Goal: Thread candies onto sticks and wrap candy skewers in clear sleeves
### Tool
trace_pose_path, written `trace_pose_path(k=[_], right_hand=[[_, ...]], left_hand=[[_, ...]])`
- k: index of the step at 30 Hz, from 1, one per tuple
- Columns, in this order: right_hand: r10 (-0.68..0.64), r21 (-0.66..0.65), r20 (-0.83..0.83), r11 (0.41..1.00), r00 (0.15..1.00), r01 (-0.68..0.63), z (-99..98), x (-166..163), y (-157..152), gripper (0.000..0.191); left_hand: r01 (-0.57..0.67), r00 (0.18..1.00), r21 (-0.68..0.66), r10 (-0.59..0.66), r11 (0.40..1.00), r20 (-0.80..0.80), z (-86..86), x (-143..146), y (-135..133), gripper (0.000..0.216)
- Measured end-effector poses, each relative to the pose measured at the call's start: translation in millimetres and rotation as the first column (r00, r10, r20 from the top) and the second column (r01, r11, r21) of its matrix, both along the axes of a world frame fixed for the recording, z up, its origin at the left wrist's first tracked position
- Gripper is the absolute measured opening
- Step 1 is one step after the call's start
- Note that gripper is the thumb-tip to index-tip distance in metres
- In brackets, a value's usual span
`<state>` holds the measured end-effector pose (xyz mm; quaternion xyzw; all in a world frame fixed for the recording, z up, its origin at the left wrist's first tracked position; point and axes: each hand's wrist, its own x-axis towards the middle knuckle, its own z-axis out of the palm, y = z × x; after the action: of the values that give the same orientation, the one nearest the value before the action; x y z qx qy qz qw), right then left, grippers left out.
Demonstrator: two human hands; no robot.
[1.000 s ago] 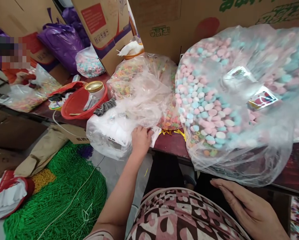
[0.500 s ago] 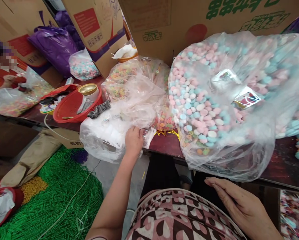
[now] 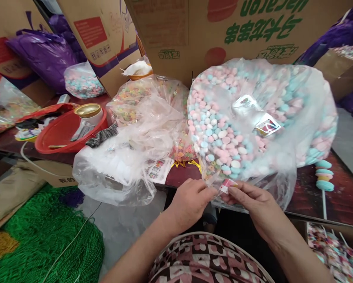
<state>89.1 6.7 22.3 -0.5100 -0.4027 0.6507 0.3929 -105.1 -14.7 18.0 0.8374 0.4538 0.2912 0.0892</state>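
My left hand [image 3: 191, 202] and my right hand [image 3: 251, 200] meet at the table's front edge, both pinching a small clear plastic bag with a red and white label [image 3: 226, 185]. Right behind them lies a big clear bag of pink, blue and white candies [image 3: 253, 118]. Left of that sits a bag of ring-shaped coloured candies [image 3: 153, 106], and a clear bag of white stuff [image 3: 117, 169] hangs over the table edge with a stack of printed small bags [image 3: 159, 169] beside it.
A red basket [image 3: 61, 131] holds a gold-lidded jar [image 3: 89, 112]. Cardboard boxes [image 3: 194, 31] and purple bags [image 3: 41, 55] stand behind the dark red table [image 3: 341, 192]. Green beads [image 3: 46, 236] lie on the floor at left. A candy skewer [image 3: 324, 181] lies at right.
My left hand left the stack of small bags and came to the middle. My right hand rose from my lap to meet it. Both now pinch one small bag. The view panned right.
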Motion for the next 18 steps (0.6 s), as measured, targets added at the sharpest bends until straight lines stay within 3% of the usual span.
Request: trace_pose_path(k=[2,3,5,7,9,14,18], right_hand=[[-0.074,0.067,0.044,0.995,0.996,0.071,-3.4,2,-3,0.027],[-0.117,0.105,0.050,0.988,0.992,0.111,-5.2,4,-5,0.026],[-0.179,0.188,0.063,0.968,0.982,0.164,-7.6,8,-8,0.025],[-0.173,0.259,0.091,0.955,0.981,0.144,-7.3,11,-9,0.025],[-0.124,0.284,0.110,0.955,0.986,0.089,-4.8,14,-7,0.029],[-0.060,0.208,0.138,0.978,0.989,0.030,2.2,20,-1,0.031],[-0.111,0.224,0.207,0.972,0.972,0.063,3.8,20,-1,0.031]], left_hand=[[-0.022,0.987,-0.187,0.051,0.982,0.151,0.3,1,2,0.025],[-0.016,0.964,-0.326,0.101,0.945,0.246,1.0,1,4,0.033],[0.081,0.871,-0.598,0.235,0.797,0.431,2.1,0,8,0.042],[0.212,0.760,-0.738,0.367,0.640,0.537,2.3,-1,12,0.036],[0.256,0.717,-0.771,0.420,0.583,0.556,2.4,0,15,0.033],[0.118,0.878,-0.732,0.274,0.671,0.393,10.6,4,16,0.024],[0.072,0.924,-0.684,0.211,0.726,0.320,17.6,6,15,0.025]])
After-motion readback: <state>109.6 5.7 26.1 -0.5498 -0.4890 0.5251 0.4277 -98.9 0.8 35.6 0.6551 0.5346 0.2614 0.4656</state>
